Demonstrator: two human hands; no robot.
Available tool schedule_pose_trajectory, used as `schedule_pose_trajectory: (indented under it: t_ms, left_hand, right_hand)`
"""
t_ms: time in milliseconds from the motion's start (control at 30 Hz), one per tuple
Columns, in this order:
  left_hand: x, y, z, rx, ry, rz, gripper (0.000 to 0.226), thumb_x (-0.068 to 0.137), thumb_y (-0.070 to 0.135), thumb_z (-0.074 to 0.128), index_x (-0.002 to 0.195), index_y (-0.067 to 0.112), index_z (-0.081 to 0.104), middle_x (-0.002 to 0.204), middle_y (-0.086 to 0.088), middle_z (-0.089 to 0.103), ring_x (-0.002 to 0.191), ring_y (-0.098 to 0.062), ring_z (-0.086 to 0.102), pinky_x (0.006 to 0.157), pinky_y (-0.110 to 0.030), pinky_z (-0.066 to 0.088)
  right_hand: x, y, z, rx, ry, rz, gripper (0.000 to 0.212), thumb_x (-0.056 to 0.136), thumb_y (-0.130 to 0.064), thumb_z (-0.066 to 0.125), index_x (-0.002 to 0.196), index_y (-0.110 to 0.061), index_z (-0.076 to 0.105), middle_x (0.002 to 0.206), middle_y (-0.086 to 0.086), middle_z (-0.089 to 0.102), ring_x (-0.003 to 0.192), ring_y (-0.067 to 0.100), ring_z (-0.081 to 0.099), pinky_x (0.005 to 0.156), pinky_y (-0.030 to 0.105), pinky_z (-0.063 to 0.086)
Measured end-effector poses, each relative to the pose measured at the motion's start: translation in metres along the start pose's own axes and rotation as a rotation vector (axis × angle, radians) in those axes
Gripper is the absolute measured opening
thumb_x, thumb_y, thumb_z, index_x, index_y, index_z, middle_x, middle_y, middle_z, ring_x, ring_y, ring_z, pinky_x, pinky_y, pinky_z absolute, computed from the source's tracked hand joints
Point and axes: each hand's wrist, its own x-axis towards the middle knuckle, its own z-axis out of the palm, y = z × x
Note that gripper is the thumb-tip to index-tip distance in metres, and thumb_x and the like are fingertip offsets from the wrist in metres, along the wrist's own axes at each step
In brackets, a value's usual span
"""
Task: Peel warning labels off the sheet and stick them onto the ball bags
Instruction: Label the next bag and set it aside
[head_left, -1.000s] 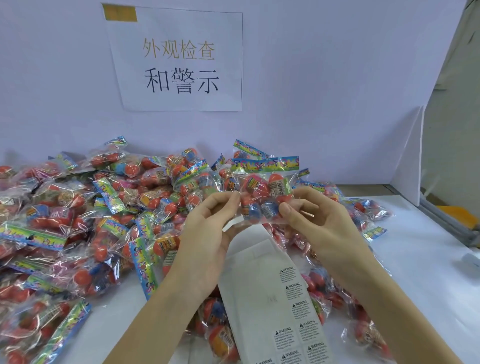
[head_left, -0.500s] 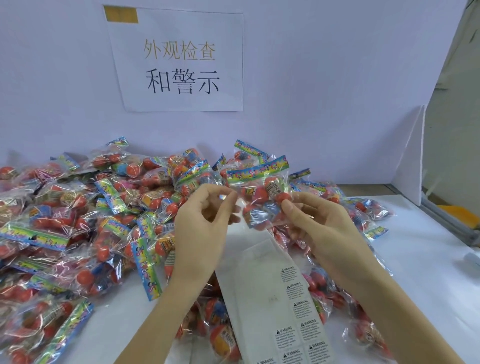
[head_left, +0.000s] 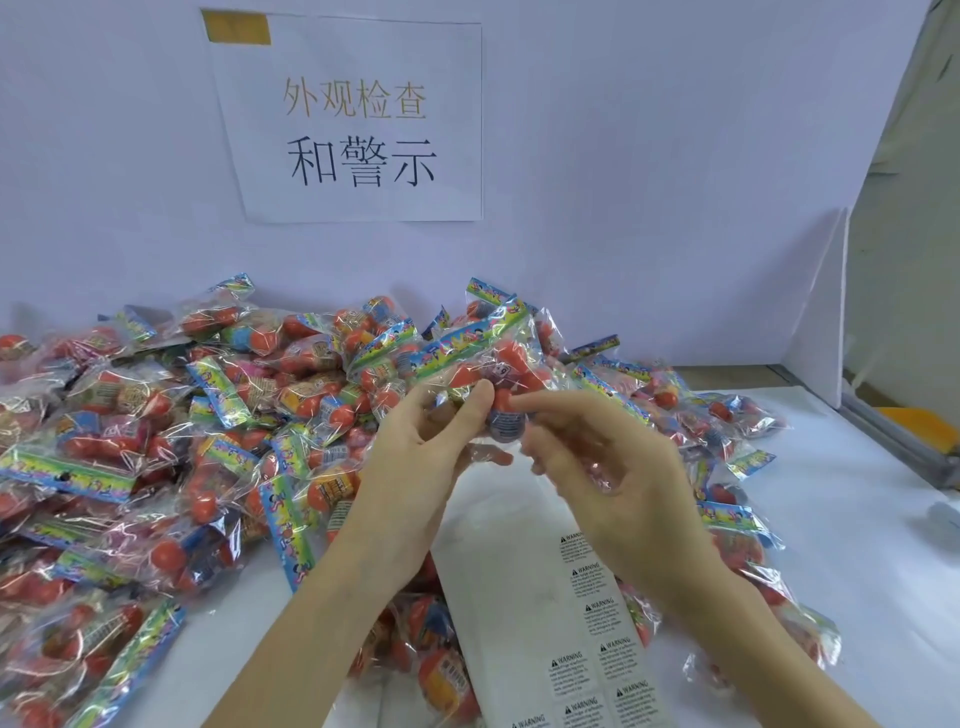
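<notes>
Bag of balls, pinched by our left hand and right hand above the label sheet, now tilted rightward with the white label gone from our left fingers, so we judge it stuck.

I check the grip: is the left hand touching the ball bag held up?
Touching. The head view shows the left hand pinching the ball bag with thumb and fingers.

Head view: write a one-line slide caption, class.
Both hands, left and right, hold a ball bag above the label sheet.
</notes>
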Motion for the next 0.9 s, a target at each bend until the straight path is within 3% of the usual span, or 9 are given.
schedule_pose_trajectory:
  t_ms: [100,167,267,400,500,600,700,800,900]
  left_hand:
    - [-0.001,0.003,-0.001,0.061,-0.027,0.003,0.025,0.091,0.041,0.077,0.100,0.017,0.079,0.103,-0.011,0.080,0.086,-0.027,0.077,0.078,-0.034,0.061]
    - [-0.001,0.004,0.000,0.103,-0.031,-0.004,0.025,0.088,0.042,0.076,0.098,0.019,0.080,0.102,-0.010,0.081,0.083,-0.025,0.077,0.078,-0.032,0.062]
    - [0.000,0.005,-0.002,0.123,-0.023,-0.018,0.037,0.085,0.046,0.076,0.107,0.016,0.079,0.103,-0.010,0.081,0.086,-0.026,0.077,0.080,-0.036,0.062]
    - [0.000,0.010,-0.003,0.104,-0.059,-0.046,0.047,0.081,0.045,0.076,0.114,0.011,0.076,0.107,-0.011,0.080,0.090,-0.029,0.078,0.076,-0.034,0.064]
    - [-0.001,0.011,-0.001,0.197,-0.042,-0.017,0.047,0.088,0.046,0.071,0.117,0.009,0.072,0.105,-0.008,0.081,0.089,-0.029,0.080,0.085,-0.041,0.064]
    - [-0.005,0.009,0.004,0.300,0.010,0.017,0.062,0.082,0.059,0.072,0.115,0.007,0.067,0.104,-0.015,0.076,0.084,-0.026,0.080,0.097,-0.047,0.058]
    - [-0.007,0.012,0.005,0.315,0.037,0.059,0.052,0.076,0.054,0.079,0.106,0.015,0.063,0.092,-0.008,0.076,0.084,-0.026,0.079,0.087,-0.033,0.060]
    - [-0.005,0.014,0.004,0.205,0.065,0.052,0.056,0.072,0.046,0.082,0.116,0.021,0.058,0.086,-0.010,0.075,0.079,-0.020,0.077,0.081,-0.028,0.057]
    - [-0.004,0.014,0.005,0.134,0.090,0.056,0.071,0.077,0.039,0.079,0.140,0.030,0.047,0.080,-0.003,0.077,0.071,-0.015,0.075,0.070,-0.016,0.054]
  right_hand:
    - [0.001,-0.004,-0.001,0.024,0.224,0.084,0.012,0.101,-0.023,0.068,0.110,-0.031,0.070,0.086,-0.006,0.069,0.073,0.019,0.066,0.067,0.034,0.056]
    - [0.003,-0.005,-0.003,-0.016,0.263,0.175,0.018,0.096,-0.037,0.072,0.112,-0.033,0.069,0.086,-0.007,0.065,0.074,0.017,0.063,0.068,0.027,0.054]
    - [0.008,-0.005,-0.007,-0.047,0.156,0.333,0.026,0.089,-0.051,0.068,0.103,-0.030,0.075,0.088,-0.006,0.069,0.072,0.012,0.063,0.070,0.024,0.053]
    - [0.009,-0.008,-0.013,0.205,0.047,0.456,0.030,0.092,-0.043,0.070,0.082,-0.015,0.076,0.064,-0.004,0.060,0.058,0.010,0.050,0.058,0.019,0.044]
    - [0.009,-0.008,-0.015,0.253,0.051,0.482,0.033,0.093,-0.042,0.070,0.081,-0.012,0.075,0.062,-0.001,0.061,0.055,0.008,0.051,0.056,0.015,0.043]
    - [0.009,-0.006,-0.014,0.237,0.050,0.478,0.033,0.093,-0.043,0.070,0.081,-0.013,0.074,0.064,-0.001,0.062,0.056,0.010,0.053,0.058,0.015,0.044]
    - [0.010,-0.003,-0.015,0.305,0.007,0.509,0.031,0.090,-0.043,0.072,0.087,-0.013,0.079,0.070,0.001,0.065,0.059,0.012,0.055,0.060,0.020,0.044]
    - [0.014,-0.001,-0.018,0.496,-0.032,0.610,0.032,0.086,-0.040,0.074,0.093,-0.010,0.082,0.079,0.007,0.066,0.066,0.016,0.054,0.066,0.033,0.044]
    - [0.015,-0.001,-0.020,0.710,-0.039,0.704,0.021,0.087,-0.028,0.072,0.089,-0.011,0.084,0.078,0.006,0.071,0.065,0.011,0.057,0.065,0.018,0.054]
